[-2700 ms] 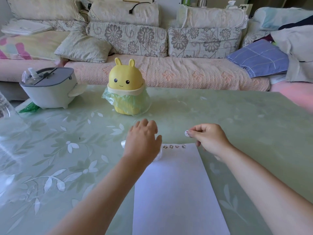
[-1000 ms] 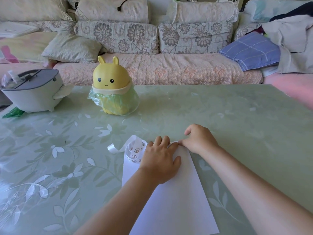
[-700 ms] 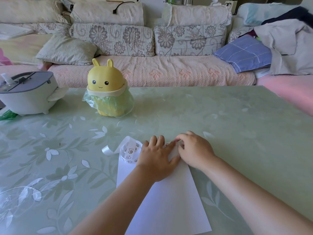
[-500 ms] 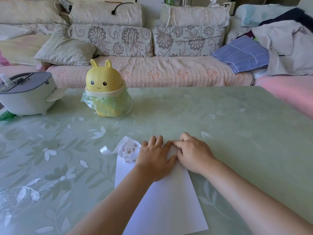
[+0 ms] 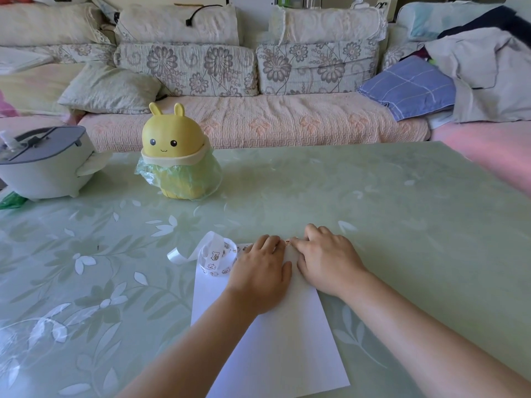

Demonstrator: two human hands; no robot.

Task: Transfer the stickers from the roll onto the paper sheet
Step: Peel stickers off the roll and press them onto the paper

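Sheet (image 5: 273,354) lies flat on the desk (image 5: 402,225), near centre. Left hand (image 5: 260,271) palm-down on the sheet's top, fingers (image 5: 268,244) straight and together, gripping nothing. Right hand (image 5: 324,259) palm-down beside it, fingers slightly bent, tips pressing at the sheet's top edge by a sticker (image 5: 288,243). Roll (image 5: 217,258) sits on the sheet's top-left corner, touching the left hand, its loose tail (image 5: 184,255) curling left. Farther: yellow bunny (image 5: 172,139), grey pot (image 5: 43,168), sofa (image 5: 258,124).
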